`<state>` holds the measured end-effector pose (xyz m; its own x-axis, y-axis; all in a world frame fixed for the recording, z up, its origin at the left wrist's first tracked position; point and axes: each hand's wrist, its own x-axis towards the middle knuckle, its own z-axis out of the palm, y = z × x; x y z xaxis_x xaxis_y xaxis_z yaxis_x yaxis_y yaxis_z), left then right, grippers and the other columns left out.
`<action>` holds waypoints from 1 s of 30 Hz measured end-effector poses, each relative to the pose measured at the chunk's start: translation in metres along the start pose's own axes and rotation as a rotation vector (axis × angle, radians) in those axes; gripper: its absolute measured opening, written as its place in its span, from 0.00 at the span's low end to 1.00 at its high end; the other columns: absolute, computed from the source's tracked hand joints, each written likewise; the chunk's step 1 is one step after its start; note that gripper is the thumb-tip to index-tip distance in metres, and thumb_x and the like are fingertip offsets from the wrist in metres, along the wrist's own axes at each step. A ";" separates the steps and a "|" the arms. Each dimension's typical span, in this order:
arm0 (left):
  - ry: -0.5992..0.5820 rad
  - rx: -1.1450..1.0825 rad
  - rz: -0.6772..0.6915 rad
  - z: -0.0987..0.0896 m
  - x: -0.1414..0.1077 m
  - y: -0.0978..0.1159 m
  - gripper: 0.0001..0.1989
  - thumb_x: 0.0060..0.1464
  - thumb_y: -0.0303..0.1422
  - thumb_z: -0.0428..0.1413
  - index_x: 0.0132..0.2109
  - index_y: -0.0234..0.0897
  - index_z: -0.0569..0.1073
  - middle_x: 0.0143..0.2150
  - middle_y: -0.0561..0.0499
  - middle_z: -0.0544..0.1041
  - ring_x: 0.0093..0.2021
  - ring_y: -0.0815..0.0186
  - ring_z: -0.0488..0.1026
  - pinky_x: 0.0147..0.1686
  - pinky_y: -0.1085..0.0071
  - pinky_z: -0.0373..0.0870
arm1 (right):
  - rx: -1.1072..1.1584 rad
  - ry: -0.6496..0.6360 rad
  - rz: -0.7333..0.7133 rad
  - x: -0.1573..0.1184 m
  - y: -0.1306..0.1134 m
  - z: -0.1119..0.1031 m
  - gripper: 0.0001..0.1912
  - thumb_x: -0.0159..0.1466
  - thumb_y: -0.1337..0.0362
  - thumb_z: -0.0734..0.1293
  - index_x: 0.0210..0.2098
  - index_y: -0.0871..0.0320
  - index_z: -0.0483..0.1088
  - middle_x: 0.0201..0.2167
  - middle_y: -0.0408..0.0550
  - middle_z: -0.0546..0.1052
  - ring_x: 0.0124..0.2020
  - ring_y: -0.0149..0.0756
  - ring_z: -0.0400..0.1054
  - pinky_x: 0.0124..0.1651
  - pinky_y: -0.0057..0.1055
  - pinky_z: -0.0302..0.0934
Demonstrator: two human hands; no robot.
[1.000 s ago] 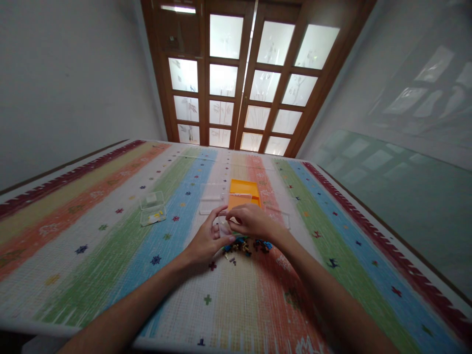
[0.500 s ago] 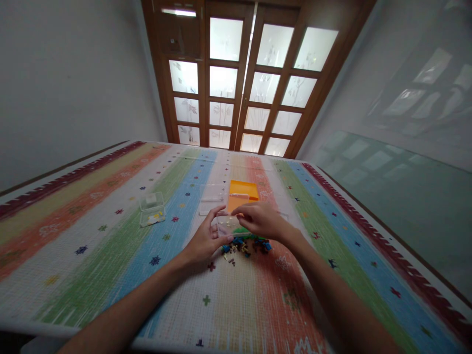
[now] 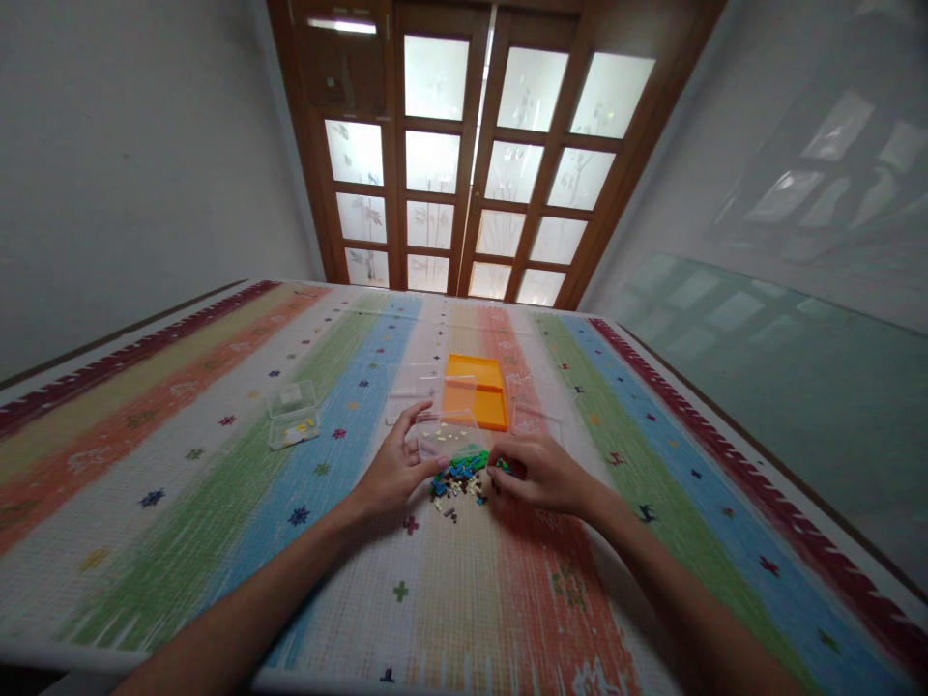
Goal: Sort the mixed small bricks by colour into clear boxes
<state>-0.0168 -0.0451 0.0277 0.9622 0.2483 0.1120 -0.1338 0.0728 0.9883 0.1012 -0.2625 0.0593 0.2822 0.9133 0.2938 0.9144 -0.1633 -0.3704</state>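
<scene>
Left hand [image 3: 395,469]: half open and curved, thumb and fingers bracketing the left side of a shallow, rectangular clear plastic tray [image 3: 456,448], which it appears to grip; whether the tray's base meets the cloth cannot be told.
Right hand [image 3: 540,471]: fingers bent, thumb and index tips drawn close together at the right side of a loose heap of tiny multicoloured plastic bricks [image 3: 460,474]; whether a brick is pinched is too small to tell.
Step in hand: seemingly picking at single bricks, with the tray steadied alongside.
Next move's demands: probably a fine fingertip pinch that leaves neighbouring bricks undisturbed, and a level tray.
Cloth-covered table [image 3: 464,599]: woven-looking fabric, pastel stripes running from near edge to far edge, scattered with small printed motifs.
Orange case: glossy, opaque rectangular plastic case [image 3: 493,404], opened flat, lying beyond the tray toward the table's far edge.
Clear boxes: a small hinged transparent box [image 3: 294,414] stands open toward the table's left edge, white and yellow bits inside; another thin clear container [image 3: 536,418] lies right of the orange case.
Tray and heap: midway across the table's width, the heap just on the near-edge side of the tray.
Smallest: pale yellow chips [image 3: 444,438] spread inside the tray; grey bits [image 3: 450,515] at the heap's near fringe.
</scene>
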 end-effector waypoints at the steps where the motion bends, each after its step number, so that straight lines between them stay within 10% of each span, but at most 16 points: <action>1: 0.005 0.007 0.006 0.000 0.001 0.000 0.40 0.46 0.30 0.68 0.64 0.45 0.62 0.64 0.41 0.64 0.37 0.71 0.74 0.42 0.66 0.76 | 0.017 -0.008 0.013 -0.004 0.001 0.006 0.07 0.64 0.66 0.63 0.33 0.59 0.73 0.25 0.45 0.75 0.25 0.30 0.64 0.31 0.26 0.52; 8: 0.017 0.051 0.026 -0.003 0.002 -0.001 0.38 0.46 0.30 0.67 0.63 0.46 0.62 0.63 0.41 0.65 0.38 0.70 0.75 0.41 0.67 0.75 | 0.004 -0.050 0.054 -0.016 0.000 0.034 0.11 0.67 0.67 0.61 0.41 0.58 0.75 0.34 0.48 0.78 0.31 0.33 0.67 0.34 0.28 0.54; 30: -0.002 0.059 0.017 -0.002 0.002 0.004 0.39 0.46 0.32 0.68 0.63 0.45 0.62 0.63 0.41 0.64 0.37 0.72 0.74 0.42 0.68 0.76 | 0.080 -0.101 0.072 -0.015 0.006 0.028 0.05 0.66 0.68 0.64 0.37 0.57 0.73 0.37 0.48 0.75 0.35 0.34 0.67 0.38 0.29 0.57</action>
<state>-0.0162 -0.0428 0.0321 0.9603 0.2474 0.1293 -0.1363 0.0114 0.9906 0.0945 -0.2666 0.0281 0.3121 0.9338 0.1752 0.8654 -0.2033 -0.4579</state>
